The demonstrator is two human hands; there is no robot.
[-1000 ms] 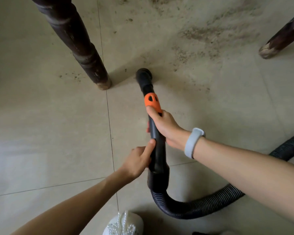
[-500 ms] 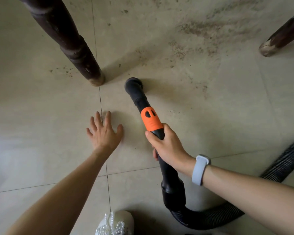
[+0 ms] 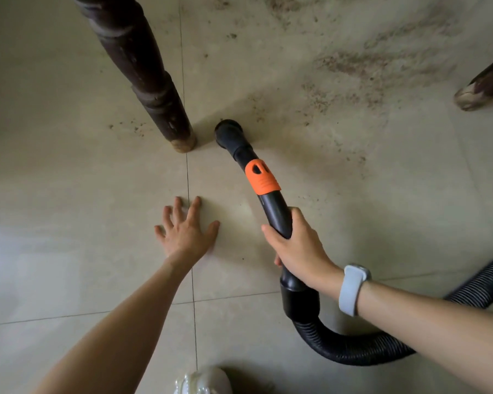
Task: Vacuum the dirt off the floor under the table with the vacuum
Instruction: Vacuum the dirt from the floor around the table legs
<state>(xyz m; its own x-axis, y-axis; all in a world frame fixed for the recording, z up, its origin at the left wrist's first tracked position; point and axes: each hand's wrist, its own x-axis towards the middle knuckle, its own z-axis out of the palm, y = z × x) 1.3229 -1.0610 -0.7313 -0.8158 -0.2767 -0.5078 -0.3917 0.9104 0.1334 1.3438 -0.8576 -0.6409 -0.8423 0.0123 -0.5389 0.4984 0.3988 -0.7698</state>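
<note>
The black vacuum wand (image 3: pixel 276 211) with an orange collar (image 3: pixel 262 177) points up-left, and its round nozzle (image 3: pixel 228 132) rests on the tiled floor just right of a dark table leg (image 3: pixel 154 89). My right hand (image 3: pixel 299 248) grips the wand below the collar. My left hand (image 3: pixel 185 228) lies flat on the floor, fingers spread, left of the wand. Brown dirt (image 3: pixel 362 64) is scattered over the tiles beyond the nozzle, toward the upper right. A few crumbs (image 3: pixel 131 127) lie left of the leg.
A ribbed black hose (image 3: pixel 362 351) loops from the wand's base along the floor to the right edge. A second table leg (image 3: pixel 481 86) stands at the far right. A white shoe (image 3: pixel 202 381) shows at the bottom edge.
My left hand let go of the wand and came down flat on the floor. My right hand slid lower on the wand, and the nozzle moved left, closer to the table leg.
</note>
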